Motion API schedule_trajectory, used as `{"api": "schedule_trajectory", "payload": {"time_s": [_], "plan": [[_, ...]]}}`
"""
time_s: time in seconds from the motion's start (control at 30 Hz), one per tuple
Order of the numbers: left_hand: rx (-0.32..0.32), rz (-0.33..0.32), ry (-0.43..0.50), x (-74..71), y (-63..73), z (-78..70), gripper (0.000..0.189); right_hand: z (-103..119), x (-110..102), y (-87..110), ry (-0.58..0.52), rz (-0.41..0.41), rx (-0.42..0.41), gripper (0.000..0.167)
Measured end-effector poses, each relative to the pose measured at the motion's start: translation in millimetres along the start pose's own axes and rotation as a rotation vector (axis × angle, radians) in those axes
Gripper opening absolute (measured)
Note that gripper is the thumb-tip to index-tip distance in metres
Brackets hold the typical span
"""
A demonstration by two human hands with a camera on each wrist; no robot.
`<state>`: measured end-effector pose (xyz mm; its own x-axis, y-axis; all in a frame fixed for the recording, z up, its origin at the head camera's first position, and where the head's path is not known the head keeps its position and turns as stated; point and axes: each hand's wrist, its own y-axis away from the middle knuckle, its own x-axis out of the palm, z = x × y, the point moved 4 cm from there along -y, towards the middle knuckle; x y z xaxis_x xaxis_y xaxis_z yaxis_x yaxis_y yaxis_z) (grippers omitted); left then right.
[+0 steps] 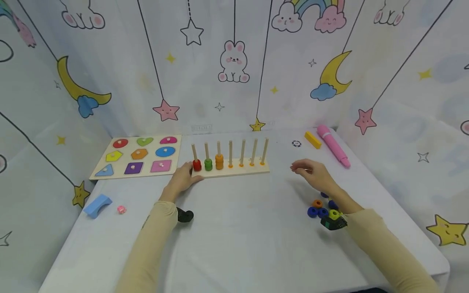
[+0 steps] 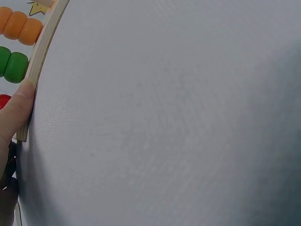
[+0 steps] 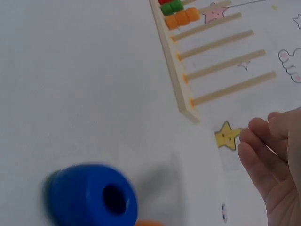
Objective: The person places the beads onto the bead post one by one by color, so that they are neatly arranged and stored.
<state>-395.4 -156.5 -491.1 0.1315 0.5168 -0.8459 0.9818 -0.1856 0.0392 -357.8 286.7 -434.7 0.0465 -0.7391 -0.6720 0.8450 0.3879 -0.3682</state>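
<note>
A wooden counting rack (image 1: 238,172) with upright pegs stands at the far middle of the table. Red rings (image 1: 197,165), green rings (image 1: 208,164) and orange rings (image 1: 219,161) sit on its three leftmost pegs; the other pegs are bare. My left hand (image 1: 182,179) grips the rack's left end, the thumb (image 2: 21,103) along the front edge. To the right of the rack my right hand (image 1: 313,174) hovers with loosely bent fingers and nothing in them. Loose beads, among them a blue bead (image 3: 89,195) and an orange bead (image 1: 317,203), lie below that hand, partly hidden by the wrist.
A shape puzzle board (image 1: 152,158) lies left of the rack. Near the left edge are a blue arch block (image 1: 97,205) and a small pink piece (image 1: 121,209). At the back right lie a yellow block (image 1: 313,140), a pink marker-like stick (image 1: 333,145) and a small dark-patterned disc (image 1: 296,143).
</note>
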Motion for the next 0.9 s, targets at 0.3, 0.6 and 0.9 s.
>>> {"api": "schedule_trajectory", "payload": {"time_s": [0.3,0.6,0.9], "plan": [[0.002,-0.008,0.01,-1.8,1.7,-2.3,0.08,-26,-17,51.9,0.036,0.043,0.078,0.021],[-0.006,-0.011,0.012,-2.7,3.1,-2.1,0.079,-17,-12,80.2,0.075,0.256,0.042,0.022],[-0.004,-0.007,0.01,-0.1,2.1,0.8,0.081,-11,-13,86.7,0.13,0.343,-0.031,0.028]]}}
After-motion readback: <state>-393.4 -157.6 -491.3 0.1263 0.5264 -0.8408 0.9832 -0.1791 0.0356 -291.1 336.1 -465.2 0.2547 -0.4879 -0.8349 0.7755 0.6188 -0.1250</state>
